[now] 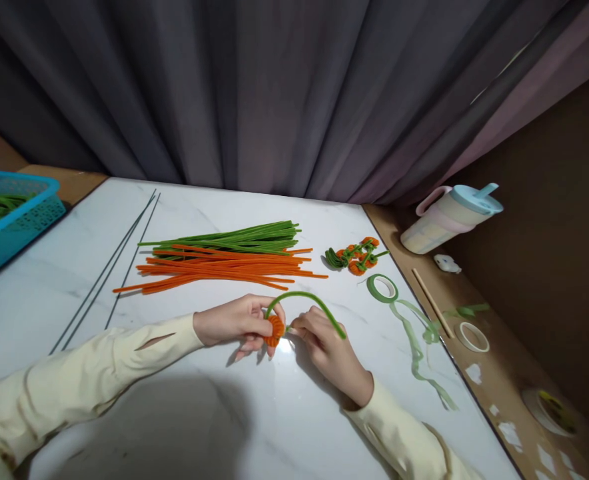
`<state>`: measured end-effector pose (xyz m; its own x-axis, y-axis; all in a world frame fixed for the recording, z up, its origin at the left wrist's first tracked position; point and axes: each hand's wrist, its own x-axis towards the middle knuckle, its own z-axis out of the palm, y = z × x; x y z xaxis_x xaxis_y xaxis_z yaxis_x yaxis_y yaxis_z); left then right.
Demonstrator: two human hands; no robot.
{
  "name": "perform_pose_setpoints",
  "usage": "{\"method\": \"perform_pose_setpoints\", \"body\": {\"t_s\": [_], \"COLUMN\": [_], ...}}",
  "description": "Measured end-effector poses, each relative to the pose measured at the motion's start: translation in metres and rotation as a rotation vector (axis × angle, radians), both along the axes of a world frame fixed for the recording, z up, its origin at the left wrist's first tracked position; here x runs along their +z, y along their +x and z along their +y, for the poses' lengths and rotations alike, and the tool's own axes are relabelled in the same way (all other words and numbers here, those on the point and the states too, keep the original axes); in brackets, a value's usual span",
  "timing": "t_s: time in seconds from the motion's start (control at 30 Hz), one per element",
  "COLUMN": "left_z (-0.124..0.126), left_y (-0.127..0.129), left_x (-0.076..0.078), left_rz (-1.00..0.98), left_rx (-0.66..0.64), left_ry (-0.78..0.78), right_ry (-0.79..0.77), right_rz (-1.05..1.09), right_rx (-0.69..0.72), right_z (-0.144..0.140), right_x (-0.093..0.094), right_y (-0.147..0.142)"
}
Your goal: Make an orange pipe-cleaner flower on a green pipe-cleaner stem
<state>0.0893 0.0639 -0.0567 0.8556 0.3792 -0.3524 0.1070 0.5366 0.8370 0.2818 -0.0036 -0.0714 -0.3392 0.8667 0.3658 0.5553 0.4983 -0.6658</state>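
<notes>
You're holding the orange coil (275,331) low over the white worktop (224,413), right in front of you, and that is keeping it steady between both hands. Your left hand (239,321) is pinching the coil, thumb over the top and fingers tucked beneath, so its grip is pressed together on the fuzzy disc. Your right hand (324,343) is closing its fingertips on the green stem (307,300) just beside the coil, where the two pieces are meeting (the exact contact point is hidden behind your fingers). The stem is arching up and over your right knuckles, its free end pointing down to the right, which is keeping it clear of the work.

Further back, the orange stems (224,270) and green stems (234,239) are lying in one bundle, within reach. To the right, the finished pieces (357,257) are sitting near the green tape roll (382,288), its loose ribbon trailing toward the edge.
</notes>
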Motion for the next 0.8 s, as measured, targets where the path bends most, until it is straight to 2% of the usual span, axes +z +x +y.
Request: {"method": "perform_pose_setpoints", "body": {"t_s": [0.2,0.37,0.57,0.8], "left_z": [-0.0060,-0.0049,-0.0006,-0.0023], "left_y": [0.0024,0.0027,0.0003,0.0013], "left_x": [0.0038,0.0029,0.0009,0.0008], "left_rz": [-0.020,-0.004,-0.040,-0.085], "left_rx": [-0.053,-0.037,-0.022,-0.010], "left_ry": [0.000,0.003,-0.108,-0.139], "right_ry": [-0.109,-0.109,-0.138,-0.127], "right_rz": [0.053,0.049,0.049,0.043], "right_rx": [0.046,0.060,0.028,-0.003], "right_z": [0.0017,0.0043,0.0053,0.0051], "right_x": [-0.0001,-0.0016,-0.0014,-0.0018], "right_y": [-0.0011,0.0012,0.0038,0.0026]}}
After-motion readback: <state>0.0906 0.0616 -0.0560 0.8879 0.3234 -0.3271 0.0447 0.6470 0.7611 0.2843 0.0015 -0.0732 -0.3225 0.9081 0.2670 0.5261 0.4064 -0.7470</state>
